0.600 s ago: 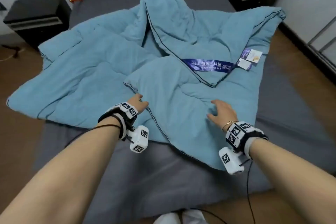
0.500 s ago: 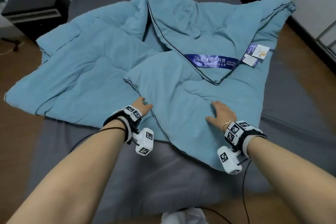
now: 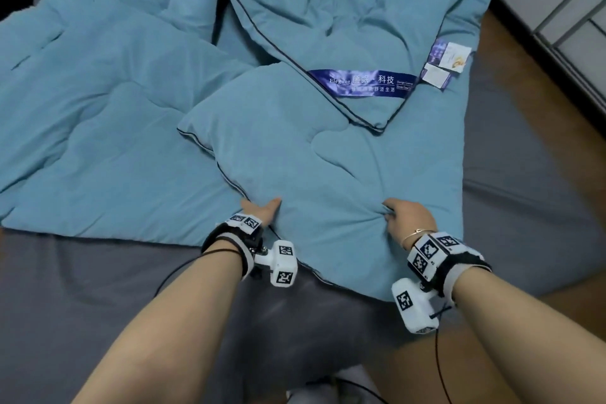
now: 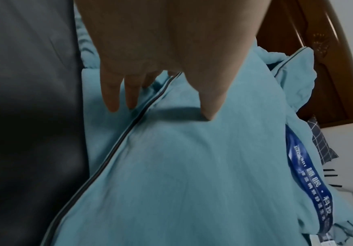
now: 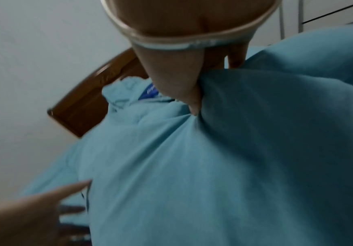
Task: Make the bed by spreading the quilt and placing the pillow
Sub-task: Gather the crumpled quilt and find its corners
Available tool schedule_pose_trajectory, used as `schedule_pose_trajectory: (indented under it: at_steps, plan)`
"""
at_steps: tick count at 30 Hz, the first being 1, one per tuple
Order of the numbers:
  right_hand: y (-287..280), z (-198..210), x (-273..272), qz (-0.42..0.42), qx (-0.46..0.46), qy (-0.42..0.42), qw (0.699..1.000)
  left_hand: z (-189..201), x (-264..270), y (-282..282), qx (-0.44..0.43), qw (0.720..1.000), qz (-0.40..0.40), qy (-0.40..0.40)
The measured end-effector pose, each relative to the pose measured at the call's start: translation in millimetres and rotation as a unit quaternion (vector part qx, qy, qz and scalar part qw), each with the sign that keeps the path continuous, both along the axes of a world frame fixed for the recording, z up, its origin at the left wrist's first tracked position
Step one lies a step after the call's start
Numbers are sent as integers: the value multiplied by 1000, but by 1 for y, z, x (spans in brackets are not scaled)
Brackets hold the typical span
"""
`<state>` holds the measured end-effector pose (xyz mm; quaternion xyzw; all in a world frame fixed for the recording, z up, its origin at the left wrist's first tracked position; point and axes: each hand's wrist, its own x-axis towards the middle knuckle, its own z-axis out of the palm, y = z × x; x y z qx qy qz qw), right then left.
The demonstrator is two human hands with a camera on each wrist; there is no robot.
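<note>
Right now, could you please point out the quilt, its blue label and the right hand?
quilt (image 3: 114,157): head view, left panel.
blue label (image 3: 360,84): head view, ribbon's middle.
right hand (image 3: 410,218): head view, hand's back.

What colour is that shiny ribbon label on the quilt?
Deep blue ribbon label with white lettering; head view shows it best.

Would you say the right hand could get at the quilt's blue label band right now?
Probably, once freed: the blue label band lies uncovered on the quilt ahead, but the right hand is gripping a bunch of quilt.
</note>
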<state>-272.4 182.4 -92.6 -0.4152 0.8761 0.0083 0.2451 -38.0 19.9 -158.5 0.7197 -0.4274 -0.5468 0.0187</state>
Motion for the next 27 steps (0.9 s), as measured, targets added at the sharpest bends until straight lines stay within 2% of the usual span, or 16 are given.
schedule_pose_trajectory:
  at_steps: [4, 6, 9, 11, 13, 15, 19, 21, 24, 27]
  plan:
    - [26, 35, -23, -20, -49, -12, 999, 13, -7, -8, -17, 998, 62, 10]
    - [47, 57, -32, -30, -67, -11, 997, 41, -18, -8, -34, 996, 75, 35]
    - [83, 85, -49, -51, -91, -14, 994, 47, -36, -19, -44, 996, 32, 65]
    - [110, 101, -64, -76, -106, -5, 991, 41, -48, -28, -5, 995, 24, 97]
    - [139, 114, -78, -111, -121, 12, 986, 59, -66, -27, 49, 984, 41, 164]
    - [166, 119, -89, -140, -134, 21, 981, 130, -92, -4, 58, 971, 24, 230]
    - [194, 126, -103, -160, -140, -5, 977, 217, -154, 28, -74, 963, -77, 246]
    - [196, 143, -109, -147, -183, -30, 972, 247, -185, 53, -116, 953, -138, 245]
    - [191, 184, -119, -112, -276, -109, 948, 281, -226, 103, -175, 926, -247, 227]
    - [189, 219, -133, -51, -289, -177, 940, 298, -269, 151, -171, 901, -301, 262]
